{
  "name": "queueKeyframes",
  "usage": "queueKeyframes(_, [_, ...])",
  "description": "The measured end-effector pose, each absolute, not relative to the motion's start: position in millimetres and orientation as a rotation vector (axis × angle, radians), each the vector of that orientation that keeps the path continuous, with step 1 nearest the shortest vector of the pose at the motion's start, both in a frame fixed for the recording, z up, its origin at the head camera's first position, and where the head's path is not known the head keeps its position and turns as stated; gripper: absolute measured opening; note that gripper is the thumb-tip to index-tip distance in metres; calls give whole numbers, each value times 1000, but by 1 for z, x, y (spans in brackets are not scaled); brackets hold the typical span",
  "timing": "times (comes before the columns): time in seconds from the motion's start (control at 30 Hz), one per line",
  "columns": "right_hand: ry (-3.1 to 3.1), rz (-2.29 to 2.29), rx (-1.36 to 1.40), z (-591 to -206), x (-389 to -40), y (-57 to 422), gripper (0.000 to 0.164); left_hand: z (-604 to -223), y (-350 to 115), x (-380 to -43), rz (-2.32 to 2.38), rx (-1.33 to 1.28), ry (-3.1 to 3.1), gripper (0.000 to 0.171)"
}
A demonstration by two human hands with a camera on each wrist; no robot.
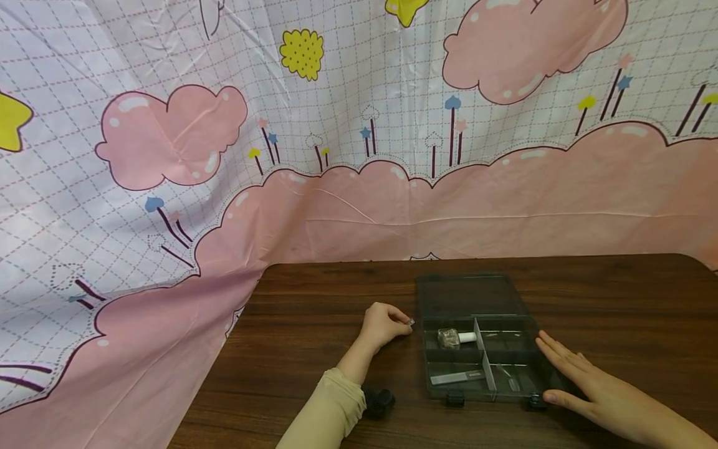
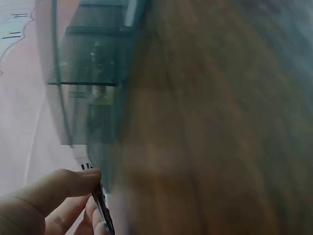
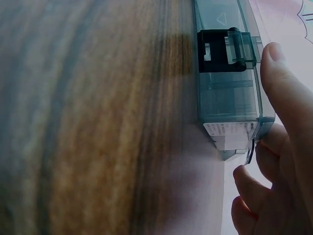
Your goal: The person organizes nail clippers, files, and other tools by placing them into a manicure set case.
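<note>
My left hand (image 1: 383,325) pinches a small, slim metal nail clipper (image 2: 101,210) between thumb and fingers, just left of the box. A grey see-through compartment box (image 1: 487,368) lies on the table with its lid (image 1: 471,294) folded back. My right hand (image 1: 583,380) lies along the box's right side, fingers straight, the thumb by a black front latch (image 1: 536,402). In the back left compartment a squarish glass bottle (image 1: 449,338) with a white cap lies on its side. A flat pale strip (image 1: 457,377) is in the front left one, a small clear piece (image 1: 513,381) in the front right.
The box stands on a dark wooden table (image 1: 314,312). A second black latch (image 1: 455,400) sits at its front left. Beside my left sleeve is a small black object (image 1: 379,402). A pink and white patterned cloth (image 1: 348,212) hangs behind and left of the table.
</note>
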State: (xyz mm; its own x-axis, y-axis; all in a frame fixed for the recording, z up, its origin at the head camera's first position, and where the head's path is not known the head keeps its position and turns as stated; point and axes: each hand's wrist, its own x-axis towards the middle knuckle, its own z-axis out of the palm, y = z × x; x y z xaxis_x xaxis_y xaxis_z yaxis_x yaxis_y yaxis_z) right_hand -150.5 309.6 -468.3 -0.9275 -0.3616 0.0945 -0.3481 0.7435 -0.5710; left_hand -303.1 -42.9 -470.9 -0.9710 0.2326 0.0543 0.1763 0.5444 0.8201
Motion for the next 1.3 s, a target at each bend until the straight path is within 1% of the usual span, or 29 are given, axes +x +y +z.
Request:
queueKeyframes(0.2, [2957, -852, -599, -468, -151, 310, 82, -452, -38, -296, 1529, 408, 2629, 8])
queueKeyframes(0.6, [2969, -812, -598, -466, -150, 308, 82, -412, -22, -275, 1603, 542, 2521, 9])
queueKeyframes(1.0, [2971, -813, -609, -467, -151, 309, 83, -394, 1, -267, 1561, 666, 2502, 9])
queueKeyframes(1.3, [2944, -859, -597, -464, -150, 308, 81, -382, 26, -260, 1435, 755, 2548, 8])
